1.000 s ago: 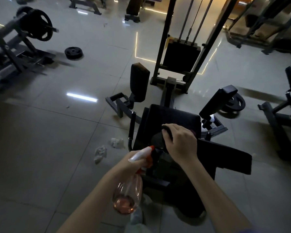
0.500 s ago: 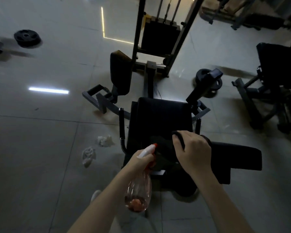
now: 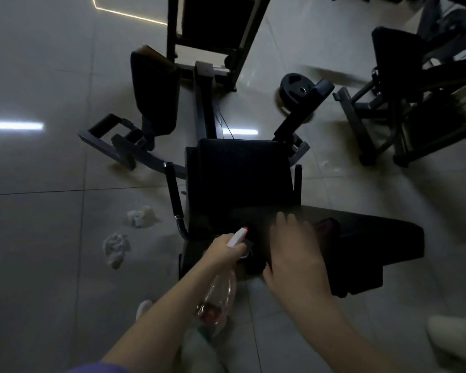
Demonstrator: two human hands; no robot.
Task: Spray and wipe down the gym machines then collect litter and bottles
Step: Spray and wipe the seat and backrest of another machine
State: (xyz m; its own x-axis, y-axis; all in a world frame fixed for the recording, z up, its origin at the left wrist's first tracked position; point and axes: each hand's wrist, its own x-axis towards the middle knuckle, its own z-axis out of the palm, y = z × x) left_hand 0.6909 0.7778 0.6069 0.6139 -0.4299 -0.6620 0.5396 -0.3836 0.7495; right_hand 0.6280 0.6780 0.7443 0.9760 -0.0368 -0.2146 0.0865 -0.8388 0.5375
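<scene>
A pale tiled floor (image 3: 38, 238) spreads all round the gym machine (image 3: 221, 84), whose black seat (image 3: 240, 179) sits mid-frame. Beyond the seat rises the machine's weight stack frame (image 3: 213, 28); well to the right of the seat stands a second machine (image 3: 401, 103). Just right of the seat's near edge lies a long black pad (image 3: 374, 238), and beyond the seat's right corner a weight plate (image 3: 293, 90) lies on the floor. At the seat's near edge the right hand (image 3: 296, 254) lies flat, fingers straight and spread, pressing what looks like a dark cloth (image 3: 327, 227) against the padding; the dimness makes the cloth hard to make out. Just left of it, at the seat's near left corner, the left hand (image 3: 223, 251) grips the neck of a clear spray bottle (image 3: 221, 294), its white nozzle aimed at the seat. Left of the seat, two crumpled tissues (image 3: 140, 216) (image 3: 116, 247) lie on the floor.
</scene>
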